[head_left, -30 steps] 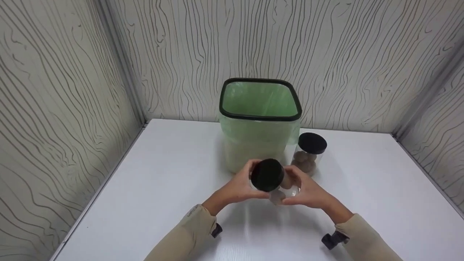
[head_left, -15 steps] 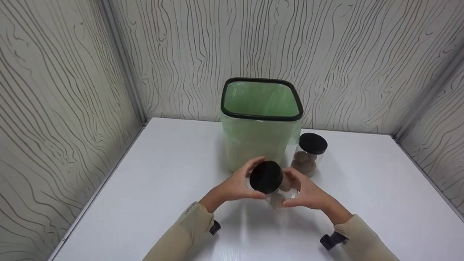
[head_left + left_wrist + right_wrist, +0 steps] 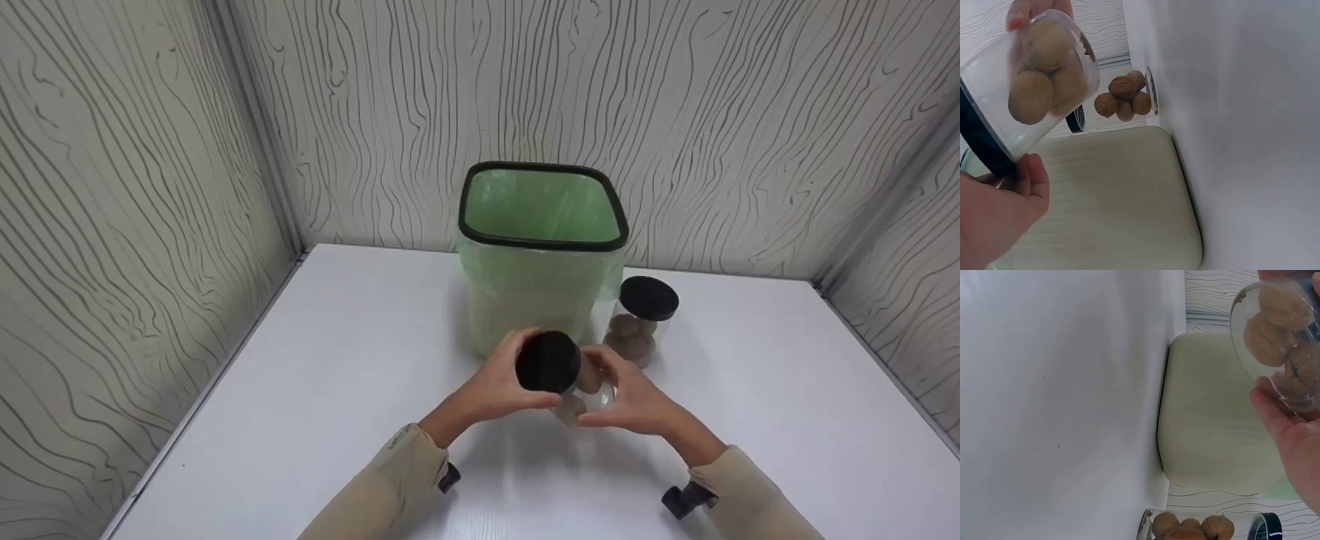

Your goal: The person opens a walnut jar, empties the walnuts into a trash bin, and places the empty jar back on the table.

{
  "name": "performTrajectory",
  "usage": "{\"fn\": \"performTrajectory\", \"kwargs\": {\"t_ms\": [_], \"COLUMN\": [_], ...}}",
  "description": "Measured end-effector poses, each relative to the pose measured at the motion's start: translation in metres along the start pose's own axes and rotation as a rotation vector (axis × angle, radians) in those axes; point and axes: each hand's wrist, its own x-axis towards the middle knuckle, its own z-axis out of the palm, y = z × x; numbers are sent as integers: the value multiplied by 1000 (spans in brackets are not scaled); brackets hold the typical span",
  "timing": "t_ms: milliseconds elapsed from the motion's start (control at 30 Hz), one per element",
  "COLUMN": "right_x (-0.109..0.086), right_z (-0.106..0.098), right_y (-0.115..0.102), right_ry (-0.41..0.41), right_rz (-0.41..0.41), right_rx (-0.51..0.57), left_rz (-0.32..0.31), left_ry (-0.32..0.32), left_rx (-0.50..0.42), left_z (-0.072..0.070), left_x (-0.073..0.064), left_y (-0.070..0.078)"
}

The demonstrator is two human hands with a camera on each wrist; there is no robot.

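A clear jar with a black lid is held tilted above the white table, in front of the bin. My left hand grips the lid, its fingers and thumb on opposite sides. Around the clear body curls my right hand, nearer the jar's base. Several walnuts lie inside, showing through the wall in both wrist views. The lid sits on the jar in the left wrist view. A second lidded jar, also with several walnuts, stands upright behind my right hand.
A pale green bin with a black rim stands at the back of the white table, its mouth facing up. Wood-grain patterned walls enclose the back and sides.
The held jar has shifted slightly left, with both hands still on it. The bin and second jar stay where they were on the table.
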Motion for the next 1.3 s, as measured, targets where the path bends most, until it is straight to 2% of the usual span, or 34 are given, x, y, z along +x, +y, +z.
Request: {"fn": "performTrajectory", "kwargs": {"t_ms": [100, 200, 300, 400, 500, 600, 733, 967, 1167, 1300], "right_x": [-1, -2, -3, -4, -5, -6, -5, -3, -2, -4], "right_z": [0, 0, 2, 2, 1, 1, 1, 0, 2, 2], "right_y": [2, 8, 20, 32, 37, 37, 26, 0, 2, 21], "right_ry": [-1, -28, -61, -82, -90, -90, -77, -40, -14, -21], "right_rz": [1, -10, -24, -17, -3, 8, 5, 48, 25, 5], "right_rx": [2, 44, 92, 130, 161, 168, 135, 43, 27, 67], "left_rz": [-26, -20, 25, 100, 164, 182, 153, 73, 2, 7], "left_ry": [-5, -43, -87, -120, -135, -128, -86, -5, 49, 6], "left_rx": [18, 8, -26, -72, -88, -69, -27, 15, 65, 81], "left_z": [1, -2, -7, -12, -14, -13, -9, 0, 5, 1], "left_x": [0, -2, -2, -1, -1, 0, -1, -2, -2, -2], "left_y": [1, 2, 2, 1, -1, -2, -1, 1, 3, 6]}}
